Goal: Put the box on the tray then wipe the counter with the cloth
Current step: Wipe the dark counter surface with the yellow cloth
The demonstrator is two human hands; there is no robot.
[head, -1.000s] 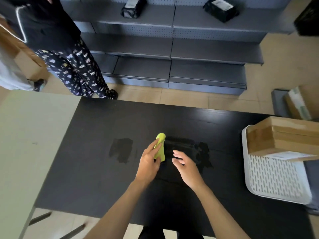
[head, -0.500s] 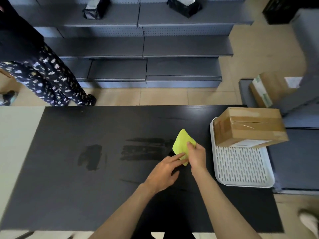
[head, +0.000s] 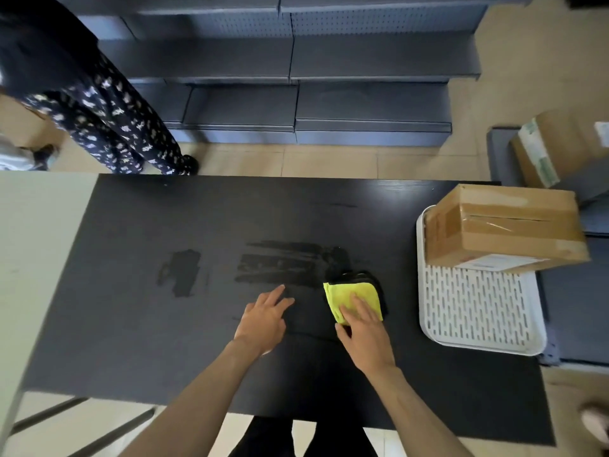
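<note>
The right hand (head: 364,334) presses flat on the yellow cloth (head: 351,300), fingers spread. The left hand (head: 263,319) rests released on the table (head: 131,341). The box (head: 504,227) sits on the tray (head: 478,311).

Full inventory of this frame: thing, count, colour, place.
Counter: 1, black, centre, under both hands.
Wet marks: several dark streaks and patches, mid-counter, left of the cloth.
Cloth: 1, yellow with dark edge, folded flat on the counter, right of centre.
Tray: 1, white, slotted, right end of the counter.
Box: 1, brown cardboard, taped, on the tray's far end.
Second box: 1, brown, far right, beyond the counter.
Shelves: grey, behind the counter.
Bystander: 1, dark patterned trousers, top left.
Side table: 1, pale, left.
Left hand: open, flat on the counter.
Right hand: open, fingers pressing on the cloth.
</note>
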